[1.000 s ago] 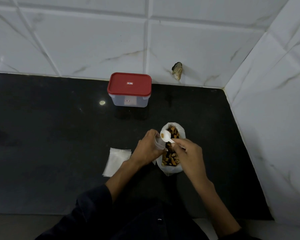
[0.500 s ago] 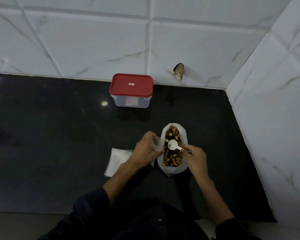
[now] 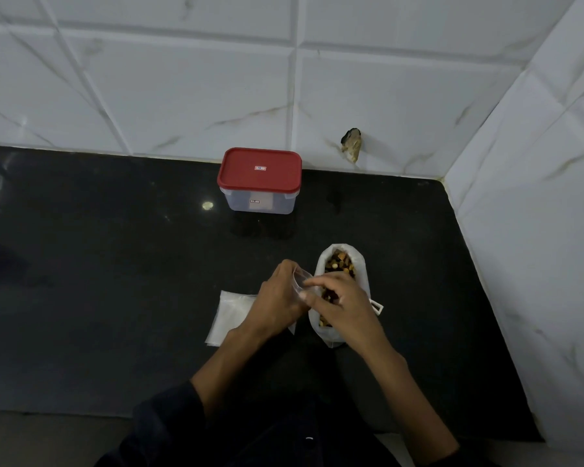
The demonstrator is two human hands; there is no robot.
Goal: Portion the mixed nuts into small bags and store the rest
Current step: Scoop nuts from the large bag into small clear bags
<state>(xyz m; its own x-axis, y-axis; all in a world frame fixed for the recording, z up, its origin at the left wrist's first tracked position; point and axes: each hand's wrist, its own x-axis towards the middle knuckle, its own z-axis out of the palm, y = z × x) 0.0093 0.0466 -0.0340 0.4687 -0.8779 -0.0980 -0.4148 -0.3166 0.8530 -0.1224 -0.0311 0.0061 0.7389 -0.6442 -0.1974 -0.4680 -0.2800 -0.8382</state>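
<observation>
A large white bag of mixed nuts (image 3: 341, 261) lies open on the black counter (image 3: 115, 264). My left hand (image 3: 279, 303) holds a small clear bag (image 3: 300, 279) upright just left of it. My right hand (image 3: 343, 303) hovers over the nuts, thumb and forefinger pinched on the small bag's mouth. The white spoon's handle end (image 3: 378, 307) sticks out from under my right hand at the nut bag's right edge; its bowl is hidden. A stack of empty small bags (image 3: 231, 315) lies flat to the left of my left wrist.
A clear storage box with a red lid (image 3: 259, 170) stands shut near the back wall. White tiled walls close the counter at the back and on the right (image 3: 536, 230). The counter's front edge (image 3: 64, 412) runs below my arms.
My right hand moved left from holding the spoon over the nuts to the small bag's mouth. The spoon now lies under that hand with its handle poking out to the right.
</observation>
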